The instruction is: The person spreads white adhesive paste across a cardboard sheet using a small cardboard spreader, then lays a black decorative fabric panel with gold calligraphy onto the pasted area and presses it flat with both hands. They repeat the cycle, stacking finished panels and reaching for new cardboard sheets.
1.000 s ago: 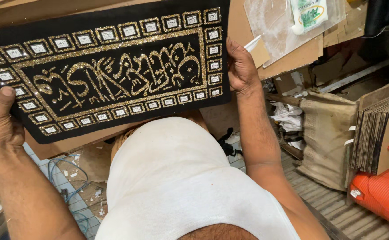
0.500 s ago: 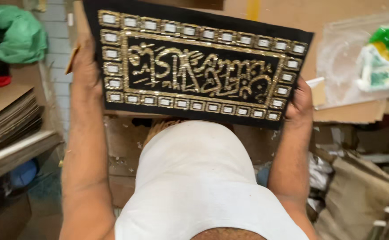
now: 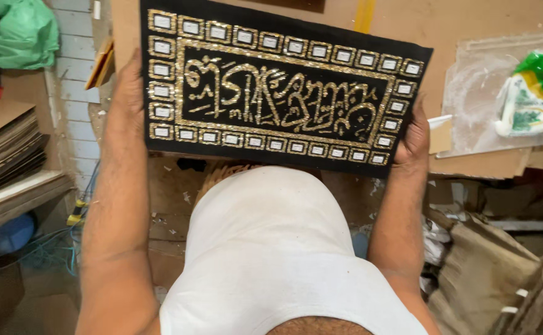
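Two hands hold one black rectangular panel (image 3: 284,87) decorated with gold glitter script and a border of small gold-framed squares. It lies across the upper middle of the view, tilted slightly, its right end lower. The left hand (image 3: 129,99) is clamped on the panel's short edge at 9 o'clock, fingers hidden behind it. The right hand (image 3: 415,138) is clamped on the opposite edge at 3 o'clock. Below the panel, at 6 o'clock, is the person's white shirt (image 3: 271,248). A brown board worktop (image 3: 470,25) lies beneath. At 2 o'clock sits a green-and-white pouch (image 3: 532,93) on a clear plastic sheet (image 3: 470,118). At 10 o'clock is a green bag (image 3: 17,31); stacked boards (image 3: 5,142) sit at 9 o'clock.
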